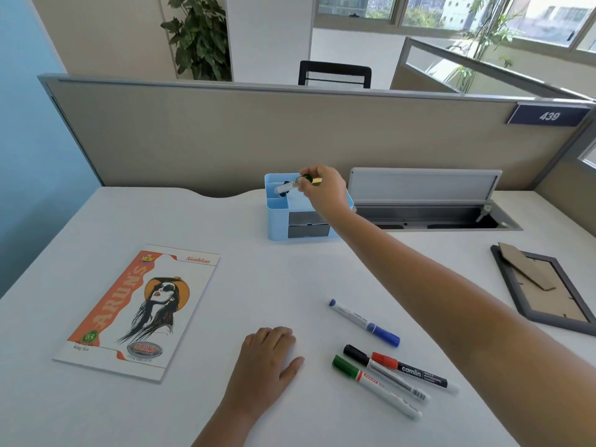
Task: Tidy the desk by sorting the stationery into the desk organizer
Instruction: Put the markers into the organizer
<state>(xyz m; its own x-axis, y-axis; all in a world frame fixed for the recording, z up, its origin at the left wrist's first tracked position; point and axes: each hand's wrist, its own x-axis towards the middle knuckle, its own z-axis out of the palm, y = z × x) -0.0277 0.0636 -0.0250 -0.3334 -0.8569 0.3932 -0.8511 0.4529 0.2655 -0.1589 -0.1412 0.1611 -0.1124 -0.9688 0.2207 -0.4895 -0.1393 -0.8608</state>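
Pinching green-capped marker [295, 184] in right hand [324, 191] grip, over blue organizer [277, 221]

The right arm is stretched far forward, and the right hand [324, 191] pinches something with curled fingers. The left hand [266, 359] lies flat, palm down, fingers relaxed.

Two bare arms in shot, and there's nothing worn on either of them: no sleeves, no watch, no bracelet, no rings that show. The right hand [322, 191] leads a long forearm, bare right to the frame's edge. The left hand [264, 359] is bare too, with short, plain nails, and its wrist and forearm are uncovered down to the bottom edge.
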